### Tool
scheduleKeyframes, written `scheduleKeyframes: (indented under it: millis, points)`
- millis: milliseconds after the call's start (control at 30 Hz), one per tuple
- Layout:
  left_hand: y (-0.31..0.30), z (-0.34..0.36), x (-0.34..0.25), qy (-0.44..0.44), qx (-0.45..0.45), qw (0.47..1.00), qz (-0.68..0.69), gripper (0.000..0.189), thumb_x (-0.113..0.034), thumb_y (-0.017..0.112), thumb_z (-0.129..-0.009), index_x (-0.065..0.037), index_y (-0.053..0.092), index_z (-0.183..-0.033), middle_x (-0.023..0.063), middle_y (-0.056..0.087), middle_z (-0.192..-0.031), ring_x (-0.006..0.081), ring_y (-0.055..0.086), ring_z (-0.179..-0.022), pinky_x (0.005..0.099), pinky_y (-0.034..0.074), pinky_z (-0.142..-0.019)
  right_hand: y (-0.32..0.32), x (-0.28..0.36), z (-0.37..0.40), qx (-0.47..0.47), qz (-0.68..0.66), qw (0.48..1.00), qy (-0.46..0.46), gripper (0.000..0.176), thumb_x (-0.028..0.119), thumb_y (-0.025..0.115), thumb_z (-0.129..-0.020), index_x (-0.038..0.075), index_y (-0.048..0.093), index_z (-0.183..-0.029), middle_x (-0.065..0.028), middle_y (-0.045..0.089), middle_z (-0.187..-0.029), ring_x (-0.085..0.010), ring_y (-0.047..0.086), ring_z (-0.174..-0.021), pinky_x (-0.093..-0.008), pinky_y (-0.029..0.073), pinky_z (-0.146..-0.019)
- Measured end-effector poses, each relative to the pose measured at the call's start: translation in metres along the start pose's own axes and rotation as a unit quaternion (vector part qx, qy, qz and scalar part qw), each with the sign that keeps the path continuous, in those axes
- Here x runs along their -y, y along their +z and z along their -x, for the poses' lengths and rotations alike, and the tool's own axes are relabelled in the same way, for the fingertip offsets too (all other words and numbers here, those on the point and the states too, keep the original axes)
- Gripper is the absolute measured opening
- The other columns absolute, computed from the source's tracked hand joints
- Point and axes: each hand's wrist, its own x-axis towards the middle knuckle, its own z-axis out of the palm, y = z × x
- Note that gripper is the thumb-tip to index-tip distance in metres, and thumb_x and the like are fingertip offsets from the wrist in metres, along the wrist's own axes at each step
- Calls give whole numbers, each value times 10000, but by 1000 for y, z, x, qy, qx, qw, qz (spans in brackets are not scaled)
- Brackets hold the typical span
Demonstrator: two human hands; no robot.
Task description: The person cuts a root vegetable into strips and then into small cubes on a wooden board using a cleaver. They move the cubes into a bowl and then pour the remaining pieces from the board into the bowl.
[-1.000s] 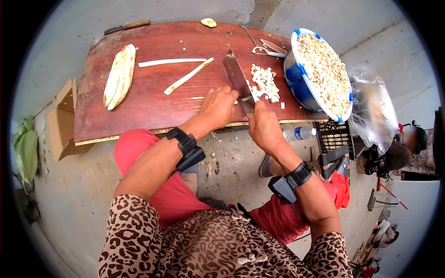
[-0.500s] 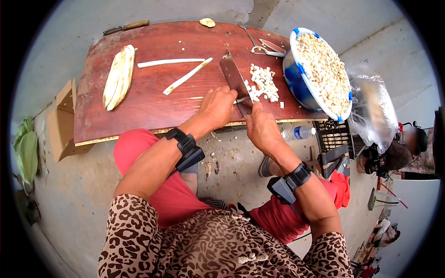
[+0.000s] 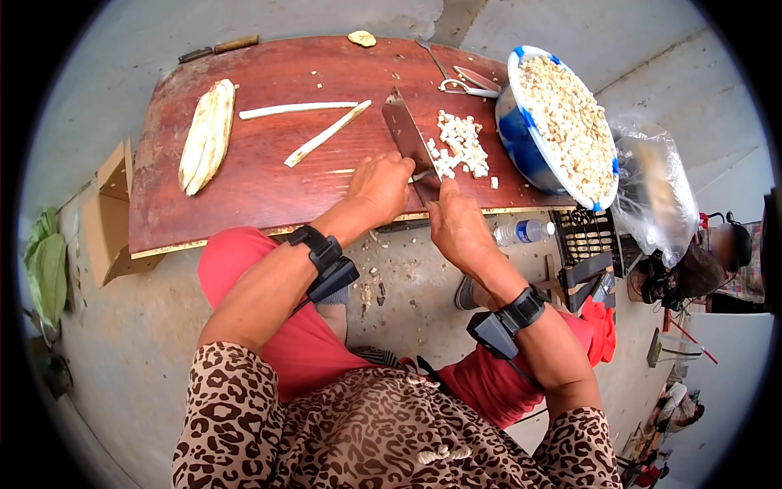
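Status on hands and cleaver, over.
Right hand shut on cleaver. Left hand holding pale strip at the blade. Diced pile right of blade, nothing blocking.

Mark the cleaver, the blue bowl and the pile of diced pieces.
cleaver (image 3: 410, 138): head view, flat of blade.
blue bowl (image 3: 521, 138): head view, outer wall.
pile of diced pieces (image 3: 460, 143): head view, middle of pile.

At centre frame, the right grip (image 3: 460, 224) is closed around the handle of a cleaver (image 3: 407, 137), whose blade slants up and left over the red surface (image 3: 261, 183). The left grip (image 3: 381, 186), fingers curled, presses a pale strip (image 3: 421, 174) against the blade's left side. Diced pieces (image 3: 460, 145) lie just right of the blade, near a full blue bowl (image 3: 521, 138). Two loose strips (image 3: 327, 134) and a peeled stalk (image 3: 206, 136) lie further left.
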Motion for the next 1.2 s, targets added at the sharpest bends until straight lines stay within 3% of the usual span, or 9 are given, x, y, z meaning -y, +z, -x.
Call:
scheduleKeyframes:
  millis: [500,700,800,1200]
  points:
    - [5,0,0,12,-10,999,31,165,-30,590,-745,-8,613,-906,192,609,-909,404,598,-918,488,483,-813,-2,-7,0,8,-24,1000,-6,204,106,569,-910,-53,452,-960,-339,614,-756,-519,613,-779,-564,483,-680]
    - [-4,6,-1,7,-9,1000,23,122,-48,596,-755,-8,605,-870,189,602,-904,397,599,-917,487,482,-812,4,-16,-1,-33,-45,998,-37,198,98,570,-908,-55,452,-951,-346,614,-762,-517,617,-769,-565,485,-669]
    - [-1,5,2,-2,-8,1000,16,114,-54,593,-759,-7,602,-862,186,600,-903,394,599,-917,489,481,-812,-2,-13,-1,-8,-16,1000,9,197,95,576,-905,-55,454,-946,-347,612,-755,-520,615,-754,-568,485,-668]
    - [-4,1,-3,1,14,1000,12,136,-49,585,-759,-6,614,-885,198,614,-923,405,603,-923,490,484,-823,1,-4,1,-4,1,1000,-14,166,93,557,-909,-38,458,-935,-325,622,-739,-501,629,-749,-548,496,-674]
